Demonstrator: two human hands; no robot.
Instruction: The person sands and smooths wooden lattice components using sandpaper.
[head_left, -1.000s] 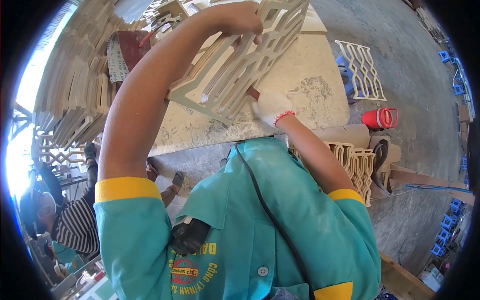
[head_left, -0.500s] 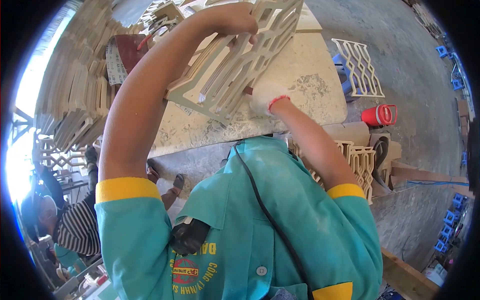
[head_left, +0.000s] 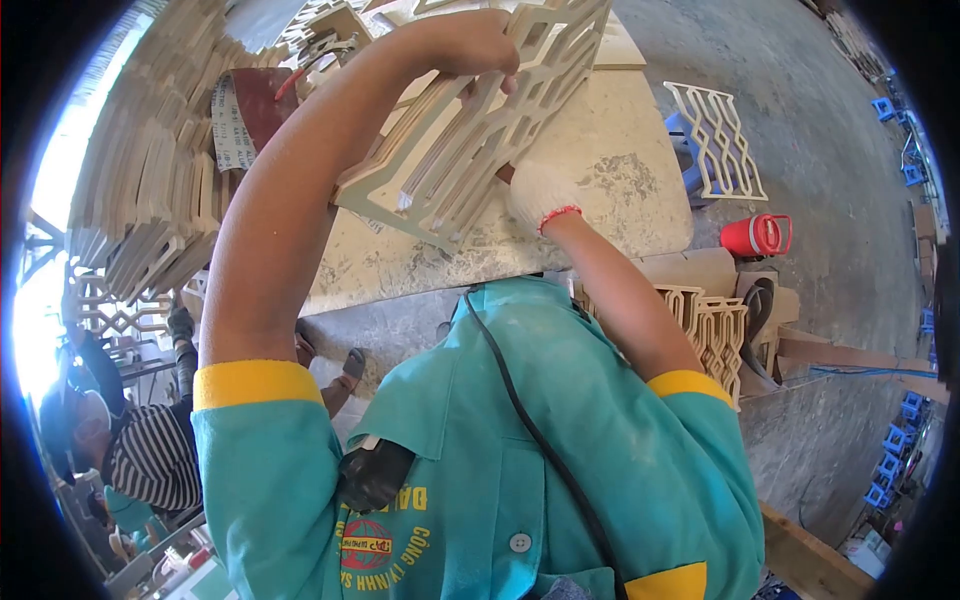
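Note:
A stack of pale wooden lattice panels (head_left: 385, 202) stands tilted on the worktable (head_left: 640, 120). My left hand (head_left: 485, 48), bare, is closed over the stack's upper edge, its fingertips curled into the openings. At the right side of the stack is my right hand (head_left: 545, 195), in a white knit glove with a red cuff. It is closed on a small reddish-brown piece (head_left: 506, 173) that looks like folded sandpaper, held against or very near the panels. Most of that piece is hidden by the glove and the lattice.
Many more panels (head_left: 150, 170) are stacked at the left, beside a sandpaper sheet (head_left: 235, 120). On the floor at right are a lattice panel (head_left: 715, 140) on a blue stool and a red jug (head_left: 755, 236). Another person (head_left: 155, 455) is at lower left.
My right hand has shifted slightly to the right along the panels with the brown piece. My left hand keeps its hold on the stack, and the view has moved a little.

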